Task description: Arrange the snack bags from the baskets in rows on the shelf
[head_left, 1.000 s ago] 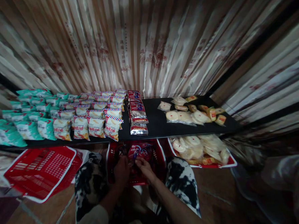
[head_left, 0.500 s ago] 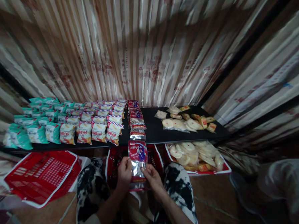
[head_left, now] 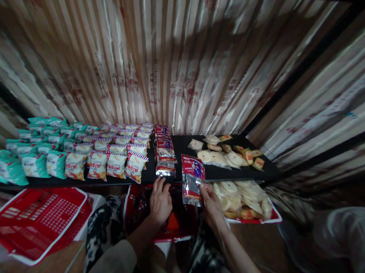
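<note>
My right hand (head_left: 211, 202) grips a red and silver snack packet (head_left: 193, 180) by its lower right edge. The packet is upright just in front of the shelf edge, its purple figure and white lettering facing me. My left hand (head_left: 160, 200) is at the shelf edge with its fingers stretched forward. Its fingertips are close to the front of a row of similar red packets (head_left: 165, 151); whether they touch is hard to tell. Between my knees, below both hands, sits an open red bag (head_left: 131, 204) with dark, unclear contents.
Left on the black shelf (head_left: 183, 144) stand rows of teal snack bags (head_left: 34, 164) and white-and-orange snack bags (head_left: 96, 163). Wrapped pale round crackers (head_left: 216, 157) lie to the right. Below are a folded red bag (head_left: 42, 213) and a bag of crackers (head_left: 245, 196). Another person's leg (head_left: 349, 229) is at right.
The packet was in both hands in front of me. My left hand has let go and moved forward to the shelf edge; my right hand has carried the packet up and right.
</note>
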Demonstrator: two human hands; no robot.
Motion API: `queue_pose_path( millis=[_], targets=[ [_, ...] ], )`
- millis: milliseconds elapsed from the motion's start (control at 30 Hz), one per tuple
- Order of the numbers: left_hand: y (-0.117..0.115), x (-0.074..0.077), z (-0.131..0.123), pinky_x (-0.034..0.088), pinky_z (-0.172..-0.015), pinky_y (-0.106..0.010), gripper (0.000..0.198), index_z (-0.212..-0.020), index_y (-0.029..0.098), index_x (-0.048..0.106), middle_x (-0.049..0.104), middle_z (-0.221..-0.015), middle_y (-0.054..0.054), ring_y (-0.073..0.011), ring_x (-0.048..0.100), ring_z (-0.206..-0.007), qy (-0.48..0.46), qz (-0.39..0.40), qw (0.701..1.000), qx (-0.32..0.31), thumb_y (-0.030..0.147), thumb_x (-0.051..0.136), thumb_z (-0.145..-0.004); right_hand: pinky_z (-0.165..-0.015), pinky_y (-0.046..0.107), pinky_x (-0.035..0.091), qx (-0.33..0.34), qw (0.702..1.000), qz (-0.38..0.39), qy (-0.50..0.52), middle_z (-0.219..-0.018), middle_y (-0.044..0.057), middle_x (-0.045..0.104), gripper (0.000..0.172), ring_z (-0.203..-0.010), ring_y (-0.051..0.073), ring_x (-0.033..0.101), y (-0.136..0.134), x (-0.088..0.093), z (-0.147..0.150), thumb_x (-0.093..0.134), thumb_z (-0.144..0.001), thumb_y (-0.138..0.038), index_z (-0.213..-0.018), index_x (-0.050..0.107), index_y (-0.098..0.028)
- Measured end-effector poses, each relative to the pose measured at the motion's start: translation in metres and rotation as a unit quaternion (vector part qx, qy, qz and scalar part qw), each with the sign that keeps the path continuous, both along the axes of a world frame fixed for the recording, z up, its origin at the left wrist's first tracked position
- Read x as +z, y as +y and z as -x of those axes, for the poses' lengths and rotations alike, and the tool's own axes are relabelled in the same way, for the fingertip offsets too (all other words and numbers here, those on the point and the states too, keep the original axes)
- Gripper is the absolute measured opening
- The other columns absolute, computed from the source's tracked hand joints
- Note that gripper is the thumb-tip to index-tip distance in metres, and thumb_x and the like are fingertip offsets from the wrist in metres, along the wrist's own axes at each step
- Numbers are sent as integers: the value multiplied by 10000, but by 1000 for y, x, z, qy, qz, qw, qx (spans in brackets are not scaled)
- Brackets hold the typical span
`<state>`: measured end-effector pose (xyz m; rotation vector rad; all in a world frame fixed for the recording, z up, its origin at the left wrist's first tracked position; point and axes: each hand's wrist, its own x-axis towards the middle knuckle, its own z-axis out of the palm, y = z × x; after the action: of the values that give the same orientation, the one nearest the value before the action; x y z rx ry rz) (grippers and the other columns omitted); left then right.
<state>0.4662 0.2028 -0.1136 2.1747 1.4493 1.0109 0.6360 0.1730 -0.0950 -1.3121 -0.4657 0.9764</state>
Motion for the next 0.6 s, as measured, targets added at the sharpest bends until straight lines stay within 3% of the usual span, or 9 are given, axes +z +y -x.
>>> queue_pose_path(
  millis=[100, 267, 400, 467, 600],
  targets=[
    [18, 0, -7, 403, -1057, -444, 360, -1060, 146, 593, 534, -1257, -111, -247, 385, -1279, 12, -30, 999, 7, 15, 412, -778, -522, 248, 471, 3, 1000, 3, 26, -656, -46, 662, 412, -553, 140, 596, 26, 1, -2, 769, -558, -510, -789, 595, -217],
    [41, 1, -19, 394, -1066, -452, 422, -1204, 129, 500, 533, -1260, -124, -232, 447, -1236, -49, -24, 998, 33, 40, 392, -806, -591, 272, 492, 46, 999, -3, -1, -724, -15, 688, 478, -644, 170, 630, 75, -3, 4, 736, -569, -548, -878, 602, -209],
    [51, -2, -21, 495, -968, -365, 546, -1301, 162, 416, 443, -1355, -131, -199, 491, -1210, -136, -1, 991, 0, 11, 347, -781, -575, 277, 485, 64, 996, 13, -60, -731, 13, 693, 501, -648, 187, 636, 110, -5, 15, 681, -595, -587, -888, 597, -190],
    [56, -3, -20, 528, -911, -326, 539, -1259, 179, 466, 428, -1363, -121, -179, 535, -1155, -162, 2, 987, -21, -1, 333, -769, -576, 274, 482, 74, 992, 18, -100, -763, 28, 699, 491, -667, 192, 642, 122, -5, 19, 634, -641, -585, -918, 600, -181],
    [63, -4, -18, 449, -1020, -392, 439, -1093, 155, 582, 512, -1261, -114, -206, 494, -1205, -146, -10, 989, 10, -4, 364, -748, -617, 275, 478, 106, 960, 66, -252, -846, 64, 702, 445, -757, 207, 650, 138, -8, 20, 521, -748, -521, -995, 612, -162]
  ],
)
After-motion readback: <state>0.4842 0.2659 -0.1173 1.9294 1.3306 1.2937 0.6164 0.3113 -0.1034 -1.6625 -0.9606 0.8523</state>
